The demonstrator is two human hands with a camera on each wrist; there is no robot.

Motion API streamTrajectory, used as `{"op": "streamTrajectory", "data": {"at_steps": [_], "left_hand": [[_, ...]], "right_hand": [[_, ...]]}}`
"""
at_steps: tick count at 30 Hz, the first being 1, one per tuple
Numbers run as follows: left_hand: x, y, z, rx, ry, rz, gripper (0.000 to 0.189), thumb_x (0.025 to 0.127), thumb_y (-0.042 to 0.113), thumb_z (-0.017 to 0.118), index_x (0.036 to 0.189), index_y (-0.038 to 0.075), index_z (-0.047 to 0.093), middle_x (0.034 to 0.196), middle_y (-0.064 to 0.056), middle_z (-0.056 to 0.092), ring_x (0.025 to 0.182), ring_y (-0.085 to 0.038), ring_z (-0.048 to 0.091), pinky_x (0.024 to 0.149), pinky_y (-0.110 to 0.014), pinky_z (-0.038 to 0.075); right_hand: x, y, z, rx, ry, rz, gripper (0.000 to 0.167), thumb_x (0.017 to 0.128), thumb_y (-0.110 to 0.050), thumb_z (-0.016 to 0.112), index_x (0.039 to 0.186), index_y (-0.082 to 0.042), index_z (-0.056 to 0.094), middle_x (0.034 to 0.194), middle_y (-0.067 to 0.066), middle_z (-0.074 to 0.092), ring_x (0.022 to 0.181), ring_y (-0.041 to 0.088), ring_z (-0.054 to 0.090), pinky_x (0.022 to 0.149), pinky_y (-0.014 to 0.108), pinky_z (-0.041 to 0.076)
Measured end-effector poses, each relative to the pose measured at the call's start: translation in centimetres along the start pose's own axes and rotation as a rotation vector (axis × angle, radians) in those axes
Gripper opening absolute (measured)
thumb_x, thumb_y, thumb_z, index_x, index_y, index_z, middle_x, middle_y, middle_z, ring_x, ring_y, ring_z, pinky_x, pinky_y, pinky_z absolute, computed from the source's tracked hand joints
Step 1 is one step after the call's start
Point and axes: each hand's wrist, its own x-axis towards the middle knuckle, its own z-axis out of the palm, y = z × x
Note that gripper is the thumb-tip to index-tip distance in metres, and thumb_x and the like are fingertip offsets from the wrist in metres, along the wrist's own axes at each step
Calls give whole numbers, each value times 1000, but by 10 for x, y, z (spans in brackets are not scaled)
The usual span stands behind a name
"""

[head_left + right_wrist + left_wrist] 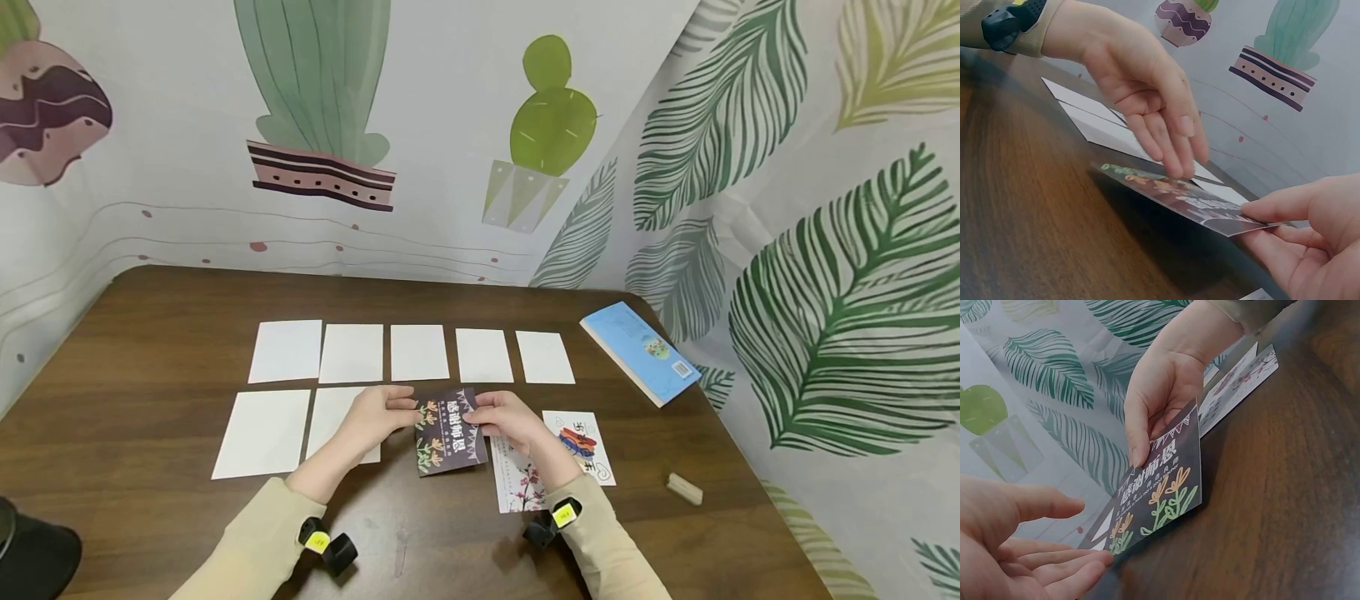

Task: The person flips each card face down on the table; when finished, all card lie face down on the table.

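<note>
A dark greeting card (pixel 452 446) with white Chinese lettering, orange flowers and a bunting border is held tilted above the table. My right hand (pixel 512 419) pinches its right edge, thumb on top and fingers beneath, as the right wrist view shows. At the opposite edge is my left hand (pixel 377 419); in the left wrist view its fingers (pixel 1063 565) are loosely extended, thumb apart from the card. Whether those fingertips touch the card I cannot tell. Below my right wrist lie a card with pink blossoms (pixel 517 492) and a white card with a colourful drawing (pixel 581 446).
Several blank white cards lie in a back row (pixel 420 352), with two more, one of them a larger square (pixel 262 433), in front at left. A blue book (pixel 637 350) sits at the back right, a small pale block (pixel 685 489) nearer. A black object (pixel 37 550) stands front left.
</note>
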Motion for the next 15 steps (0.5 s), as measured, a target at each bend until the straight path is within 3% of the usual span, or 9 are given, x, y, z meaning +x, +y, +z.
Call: {"op": "streamTrajectory", "data": {"at_steps": [3,9,15], "left_hand": [[2,1,-2,-26,33,35,50,87,9,68,132,-9,54,122,-23,66,113,-35,64,97,-44,52],[-4,15,-3,-54,20,76,42,89,14,69,127,-3,62,118,-19,69,111,-32,66,100,-45,49],[-8,24,-2,-72,5,100,43,89,17,70,126,-3,62,121,-19,68,113,-31,66,98,-42,52]], "right_hand": [[0,-1,1,13,20,-11,56,89,-7,64,135,17,42,117,21,63,88,10,65,92,32,55],[-1,-16,10,77,18,-103,40,92,-7,61,125,15,54,92,3,69,76,8,67,71,22,58],[3,-36,22,100,12,-189,34,93,-5,59,120,15,55,88,3,69,74,7,66,68,23,59]]}}
